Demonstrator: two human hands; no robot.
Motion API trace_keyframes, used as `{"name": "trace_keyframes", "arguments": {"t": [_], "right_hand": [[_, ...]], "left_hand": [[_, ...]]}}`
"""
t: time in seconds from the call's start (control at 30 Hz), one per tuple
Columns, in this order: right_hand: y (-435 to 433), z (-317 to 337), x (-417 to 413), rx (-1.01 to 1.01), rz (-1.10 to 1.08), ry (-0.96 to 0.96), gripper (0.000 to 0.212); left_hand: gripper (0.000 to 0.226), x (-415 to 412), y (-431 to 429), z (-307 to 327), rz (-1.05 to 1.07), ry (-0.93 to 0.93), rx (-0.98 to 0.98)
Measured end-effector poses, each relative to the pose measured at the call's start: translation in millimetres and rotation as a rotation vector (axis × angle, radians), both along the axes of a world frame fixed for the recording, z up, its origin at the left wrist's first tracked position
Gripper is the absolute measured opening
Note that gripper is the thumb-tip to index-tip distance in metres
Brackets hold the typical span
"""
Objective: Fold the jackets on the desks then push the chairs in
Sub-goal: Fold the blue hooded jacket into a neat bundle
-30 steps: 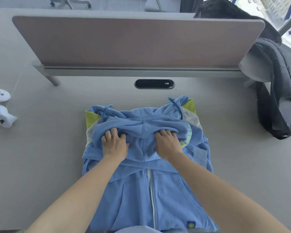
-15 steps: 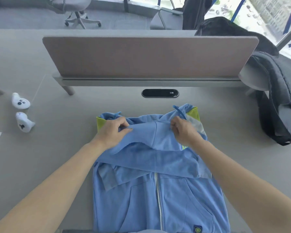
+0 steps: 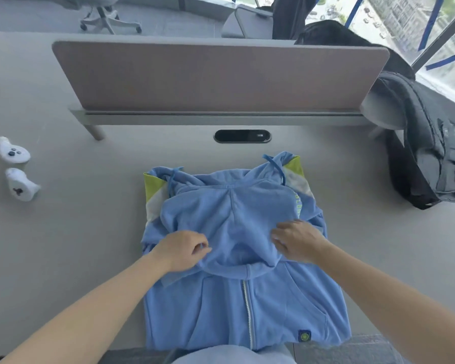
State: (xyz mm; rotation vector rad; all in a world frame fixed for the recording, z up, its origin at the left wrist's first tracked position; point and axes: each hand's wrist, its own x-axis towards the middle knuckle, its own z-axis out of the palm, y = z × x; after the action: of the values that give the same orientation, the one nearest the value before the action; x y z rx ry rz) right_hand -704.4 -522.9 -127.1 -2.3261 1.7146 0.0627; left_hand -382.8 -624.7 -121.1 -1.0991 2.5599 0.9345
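A light blue zip hoodie (image 3: 237,306) lies flat on the grey desk (image 3: 90,232), zipper up, its sleeves folded in. Its hood (image 3: 229,222) is folded down over the chest. My left hand (image 3: 180,249) pinches the hood's lower left edge. My right hand (image 3: 296,241) grips the hood's lower right edge with curled fingers. A dark grey jacket (image 3: 426,158) hangs in a heap over the desk's right end.
A brown divider screen (image 3: 216,77) stands across the back of the desk, with a black cable slot (image 3: 242,136) in front of it. Two white controllers (image 3: 16,166) lie at the left. An office chair (image 3: 103,14) stands beyond the far desk.
Both hands have drawn the hood from the collar down toward me, laying it flat over the chest. The camera view has tilted up a little.
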Motion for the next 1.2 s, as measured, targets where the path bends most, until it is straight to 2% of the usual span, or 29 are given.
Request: {"name": "trace_keyframes", "arguments": {"t": [0.07, 0.1, 0.13, 0.2, 0.23, 0.27, 0.33, 0.4, 0.47, 0.5, 0.57, 0.6, 0.63, 0.67, 0.73, 0.8, 0.83, 0.9, 0.97, 1.0, 1.03, 1.1, 1.13, 1.2], "right_hand": [[-16.2, 2.1, 5.9, -0.021, -0.272, -0.02, 0.029], [-23.6, 2.9, 9.6, 0.07, -0.457, -0.016, 0.033], [-28.9, 2.2, 13.6, 0.197, -0.639, -0.002, 0.043], [-33.5, -1.0, 22.1, 0.424, -0.833, 0.024, 0.072], [-33.4, -4.7, 26.0, 0.482, -0.888, 0.013, 0.082], [-32.2, -9.4, 28.4, 0.512, -0.944, -0.004, 0.088], [-31.7, -16.9, 26.2, 0.482, -1.088, -0.07, 0.085], [-32.3, -16.1, 18.1, 0.377, -1.24, -0.229, 0.061], [-34.3, -13.5, 5.1, 0.281, -1.37, -0.439, 0.031], [-35.2, -11.5, -1.3, 0.245, -1.417, -0.56, 0.023], [-37.1, -4.8, -8.6, 0.143, -1.493, -0.912, 0.016], [-36.4, -3.0, -10.1, 0.096, -1.522, -1.083, 0.016], [-33.7, -5.6, -11.3, 0.078, -1.537, -1.173, 0.018], [-28.4, -10.5, -11.7, 0.098, -1.527, -1.161, 0.019], [-14.7, -18.9, -11.8, 0.257, -1.483, -0.944, 0.019], [-7.3, -27.9, -15.2, 0.28, -1.511, -0.772, 0.024], [-8.3, -27.3, -15.3, 0.24, -1.582, -0.806, 0.033], [-16.5, -21.8, -10.1, 0.207, -1.754, -1.0, 0.049], [-23.0, -14.1, 1.5, 0.346, -1.827, -1.136, 0.049], [-23.9, -8.0, 10.7, 0.438, -1.823, -1.174, 0.042], [-22.8, -5.5, 19.7, 0.513, -1.801, -1.213, 0.034], [-19.5, -11.0, 31.9, 0.599, -1.767, -1.252, 0.03], [-19.1, -14.4, 33.9, 0.577, -1.749, -1.294, 0.032], [-21.5, -14.0, 30.1, 0.449, -1.752, -1.455, 0.035]], "left_hand": [[0.026, -8.2, -9.9, -8.2, 0.262, -0.009, -0.109], [0.035, -11.7, -16.0, -12.4, 0.352, -0.088, -0.143], [0.048, -13.9, -21.8, -17.5, 0.443, -0.181, -0.118], [0.072, -16.6, -28.9, -26.2, 0.611, -0.319, 0.012], [0.074, -18.3, -30.3, -27.5, 0.662, -0.344, 0.056], [0.065, -18.4, -31.8, -28.8, 0.678, -0.333, 0.067], [0.026, -20.1, -34.6, -26.4, 0.729, -0.211, 0.075], [0.032, -18.6, -38.9, -19.5, 0.829, -0.023, 0.114], [0.021, -12.5, -45.6, -11.1, 1.002, 0.215, 0.157], [0.014, -8.5, -49.5, -6.3, 1.119, 0.367, 0.2], [0.015, -1.6, -55.3, -2.1, 1.395, 0.712, 0.385], [0.016, 1.2, -55.1, -2.3, 1.506, 0.81, 0.493], [0.017, 3.8, -54.0, -6.5, 1.566, 0.817, 0.557], [0.018, 4.6, -50.3, -10.1, 1.589, 0.737, 0.588], [0.028, 1.5, -40.7, -20.5, 1.58, 0.496, 0.634], [0.063, -8.3, -31.9, -22.0, 1.563, 0.297, 0.613], [0.078, -14.2, -27.9, -20.0, 1.549, 0.231, 0.564], [0.094, -22.8, -23.9, -17.1, 1.507, 0.154, 0.455], [0.108, -26.8, -20.4, -17.6, 1.476, 0.129, 0.497], [0.11, -28.0, -17.1, -16.9, 1.479, 0.131, 0.564], [0.103, -28.1, -13.6, -19.7, 1.498, 0.158, 0.644], [0.068, -26.6, -8.6, -23.4, 1.573, 0.33, 0.794], [0.052, -24.9, -7.7, -25.0, 1.617, 0.458, 0.871], [0.039, -21.9, -10.6, -24.4, 1.673, 0.739, 1.01]]}}
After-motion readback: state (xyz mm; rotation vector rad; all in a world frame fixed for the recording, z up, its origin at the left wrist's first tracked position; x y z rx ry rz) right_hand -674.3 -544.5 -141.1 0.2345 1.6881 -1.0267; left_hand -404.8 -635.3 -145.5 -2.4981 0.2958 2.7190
